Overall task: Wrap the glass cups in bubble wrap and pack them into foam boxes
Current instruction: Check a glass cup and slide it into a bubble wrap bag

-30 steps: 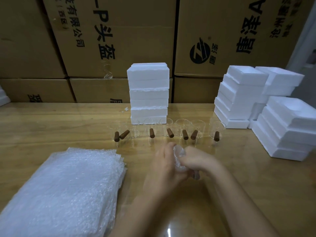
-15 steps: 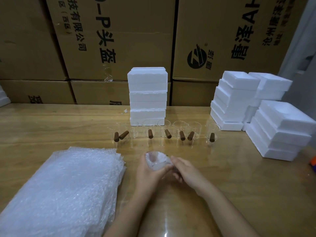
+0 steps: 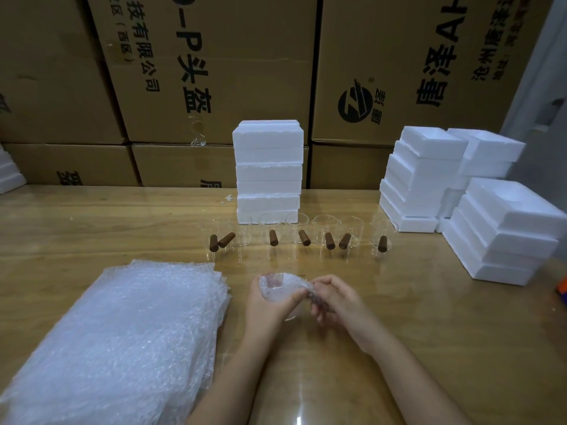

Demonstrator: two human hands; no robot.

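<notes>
Wooden bench [image 3: 429, 317]: wrapped glass cup [image 3: 280, 286] now turned mouth-up, gripped by left hand [image 3: 264, 305]; right hand [image 3: 337, 299] pinches bubble-wrap tail [image 3: 308, 292]; wrapping nearly done.

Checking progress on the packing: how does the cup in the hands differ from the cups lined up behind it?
The held cup is covered in bubble wrap; the row of cups is bare glass. The held cup is gripped by the left hand and right hand; the row of cups stands untouched on the table. Shared: brown handles, it seems.
</notes>
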